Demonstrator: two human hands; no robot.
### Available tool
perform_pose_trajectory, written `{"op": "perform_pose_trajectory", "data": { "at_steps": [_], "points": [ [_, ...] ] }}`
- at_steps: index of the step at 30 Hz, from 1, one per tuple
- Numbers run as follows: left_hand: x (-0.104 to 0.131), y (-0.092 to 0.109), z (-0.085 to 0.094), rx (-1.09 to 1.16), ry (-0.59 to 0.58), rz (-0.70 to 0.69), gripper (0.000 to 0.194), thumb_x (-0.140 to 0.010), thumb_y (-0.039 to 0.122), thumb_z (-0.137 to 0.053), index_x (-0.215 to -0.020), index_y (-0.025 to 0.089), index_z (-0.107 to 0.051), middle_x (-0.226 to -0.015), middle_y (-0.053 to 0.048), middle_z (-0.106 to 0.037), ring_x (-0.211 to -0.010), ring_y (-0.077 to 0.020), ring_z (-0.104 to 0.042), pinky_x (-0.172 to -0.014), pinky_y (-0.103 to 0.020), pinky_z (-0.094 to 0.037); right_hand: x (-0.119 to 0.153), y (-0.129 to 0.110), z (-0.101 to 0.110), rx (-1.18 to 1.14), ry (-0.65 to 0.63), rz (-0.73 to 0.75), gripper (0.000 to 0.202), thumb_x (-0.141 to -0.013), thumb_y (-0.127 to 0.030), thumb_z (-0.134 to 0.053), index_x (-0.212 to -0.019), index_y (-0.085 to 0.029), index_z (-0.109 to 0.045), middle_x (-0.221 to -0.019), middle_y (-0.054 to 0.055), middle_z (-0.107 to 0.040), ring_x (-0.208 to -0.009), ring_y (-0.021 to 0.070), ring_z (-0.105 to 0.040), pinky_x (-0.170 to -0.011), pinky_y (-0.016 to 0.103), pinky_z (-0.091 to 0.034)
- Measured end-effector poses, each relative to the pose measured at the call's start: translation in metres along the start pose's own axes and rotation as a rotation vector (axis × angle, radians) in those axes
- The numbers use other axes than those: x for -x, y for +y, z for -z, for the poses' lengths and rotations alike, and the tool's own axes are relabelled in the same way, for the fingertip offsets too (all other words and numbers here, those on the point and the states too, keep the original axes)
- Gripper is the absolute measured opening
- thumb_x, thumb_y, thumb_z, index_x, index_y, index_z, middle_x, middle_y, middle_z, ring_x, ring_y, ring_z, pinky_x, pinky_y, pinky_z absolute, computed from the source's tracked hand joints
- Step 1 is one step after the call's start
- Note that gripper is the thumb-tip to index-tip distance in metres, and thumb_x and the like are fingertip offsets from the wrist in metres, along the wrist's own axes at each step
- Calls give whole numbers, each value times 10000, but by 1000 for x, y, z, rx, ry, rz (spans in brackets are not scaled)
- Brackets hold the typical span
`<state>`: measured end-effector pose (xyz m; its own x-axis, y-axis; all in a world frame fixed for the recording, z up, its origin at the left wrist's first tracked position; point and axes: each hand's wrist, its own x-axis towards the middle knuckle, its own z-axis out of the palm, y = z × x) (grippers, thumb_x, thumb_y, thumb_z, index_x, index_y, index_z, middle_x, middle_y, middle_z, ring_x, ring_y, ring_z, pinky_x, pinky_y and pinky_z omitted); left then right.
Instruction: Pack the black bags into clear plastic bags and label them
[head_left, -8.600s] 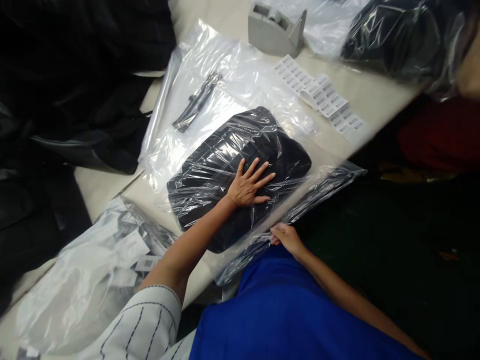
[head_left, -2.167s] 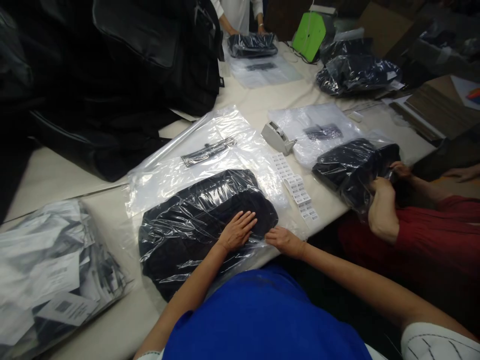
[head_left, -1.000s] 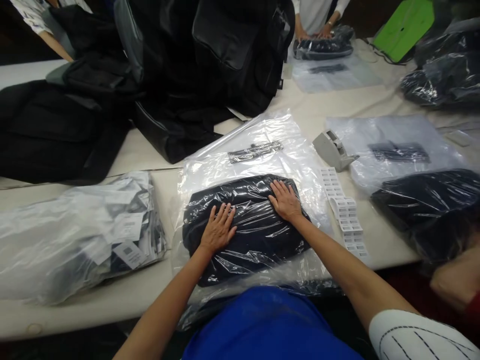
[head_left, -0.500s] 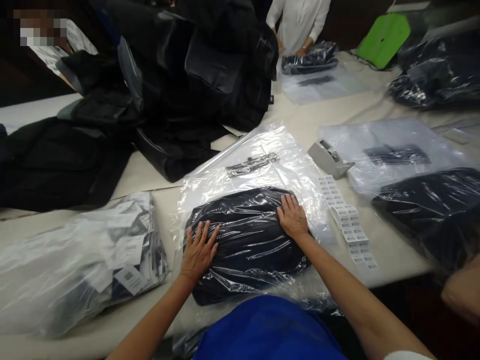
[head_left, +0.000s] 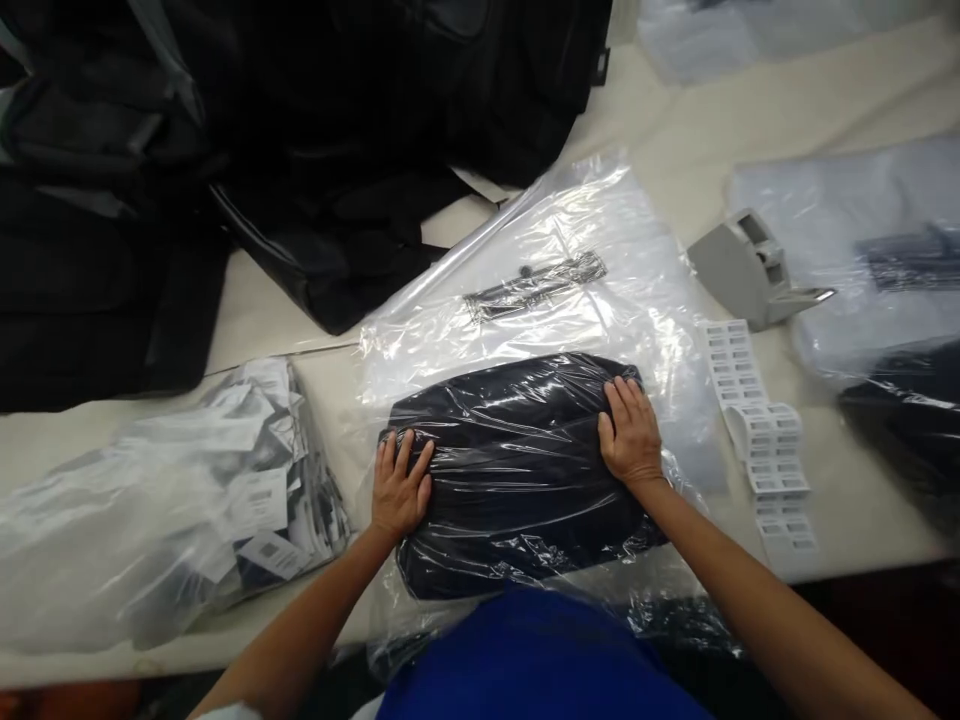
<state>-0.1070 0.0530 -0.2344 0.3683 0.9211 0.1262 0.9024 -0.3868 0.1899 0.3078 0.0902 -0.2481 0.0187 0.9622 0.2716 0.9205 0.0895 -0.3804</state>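
Observation:
A dark backpack-like bundle (head_left: 517,460) in a clear plastic bag lies flat before me at the table's front edge. My left hand (head_left: 401,485) rests on its left end, fingers spread on the film. On its upper right part lies my right hand (head_left: 631,430), also open with the palm down. Under and behind the bundle, a stack of clear plastic bags (head_left: 547,235) with a dark printed strip is spread out. The bundle's exact kind is hard to tell through the shiny film.
A clear bag full of printed tags (head_left: 259,500) lies at the left. Black bags (head_left: 337,130) are heaped behind. A grey tape dispenser (head_left: 742,270) and a strip of barcode labels (head_left: 765,440) sit at the right, near another wrapped dark bundle (head_left: 911,420).
The view has tilted down, so the people at the back are out of sight. My hands have moved further apart, toward the bundle's two ends, and the film looks flatter.

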Motion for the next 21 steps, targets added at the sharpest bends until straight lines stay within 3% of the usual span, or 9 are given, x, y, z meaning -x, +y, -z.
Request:
{"op": "perform_pose_trajectory", "data": {
  "at_steps": [6,10,17,21],
  "points": [
    [1,3,0,1,24,-5,662,-887,220,-533,-1497,301,-289,-1623,-45,-117,-1474,-385,-98,-1178,-631,-200,1,-2,7,93,-58,150,585,-953,-270,-422,-1520,-204,-293,-1535,87,-380,-1441,278,-302,-1191,583,-146],
    [2,4,-1,-12,36,0,625,-896,242,-526,-1485,296,-323,-1622,-37,-113,-1478,-370,-97,-1181,-613,-203,7,-7,12,42,-211,371,578,-947,-280,-452,-1508,-242,-320,-1563,60,-323,-1450,272,-283,-1196,570,-133],
    [6,5,-1,5,58,21,576,-917,298,-506,-1471,311,-350,-1614,-23,-146,-1483,-344,-94,-1193,-599,-158,31,-42,7,-109,-427,709,582,-944,-367,-473,-1502,-275,-332,-1571,33,-303,-1461,274,-255,-1203,548,-134],
    [9,6,-1,29,100,15,550,-931,311,-484,-1467,308,-359,-1589,-33,-251,-1483,-316,-128,-1201,-594,-110,27,-66,8,-137,-586,867,601,-928,-448,-503,-1493,-336,-332,-1560,-12,-335,-1461,278,-251,-1207,557,-80]
  ]
}}
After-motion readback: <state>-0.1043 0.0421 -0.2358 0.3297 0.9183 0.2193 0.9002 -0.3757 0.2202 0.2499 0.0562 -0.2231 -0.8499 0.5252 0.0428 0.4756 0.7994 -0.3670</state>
